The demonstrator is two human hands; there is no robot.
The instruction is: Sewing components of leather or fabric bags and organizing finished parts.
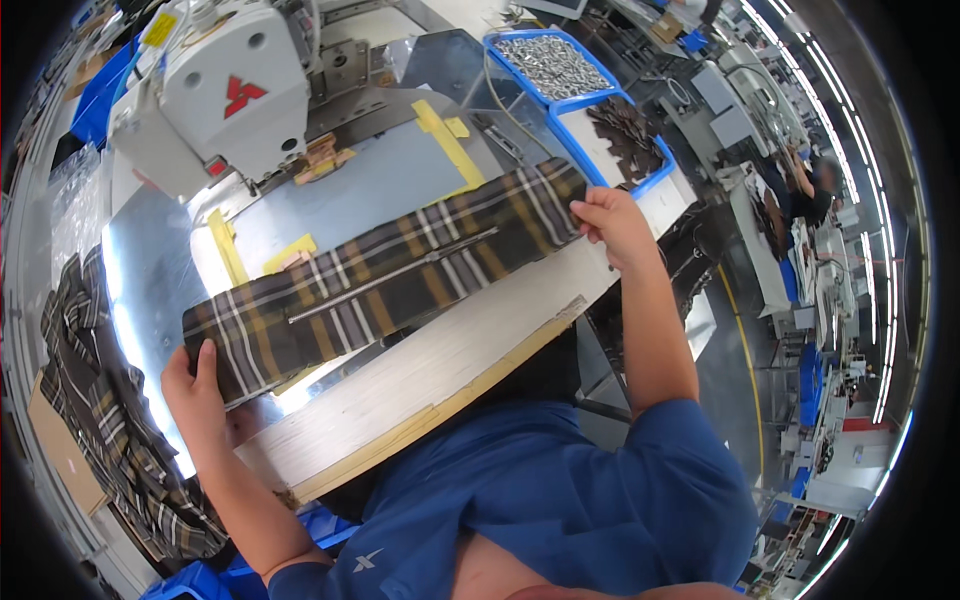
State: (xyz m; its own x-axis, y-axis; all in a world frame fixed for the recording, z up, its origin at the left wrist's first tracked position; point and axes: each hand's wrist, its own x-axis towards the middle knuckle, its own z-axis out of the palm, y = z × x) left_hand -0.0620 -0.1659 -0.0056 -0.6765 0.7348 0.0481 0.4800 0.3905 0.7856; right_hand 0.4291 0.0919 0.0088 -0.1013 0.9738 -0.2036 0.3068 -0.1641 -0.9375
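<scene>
The left hand (197, 393) is closed on one end of a plaid fabric strip (408, 300); the other end is pinched by the right hand (615, 225), so the strip is spread between them over the bench (400, 410). One zip-like line (360, 290) is set along it. Should either hand be pulled harder, the strip could be skewed; should a grip be loosened, that end could slip. Counted: one sewing machine (200, 90) ahead of the left hand, two blue trays (519, 73) beyond the right; the plaid cloth (110, 400) heaped left of the left hand cannot be counted.
</scene>
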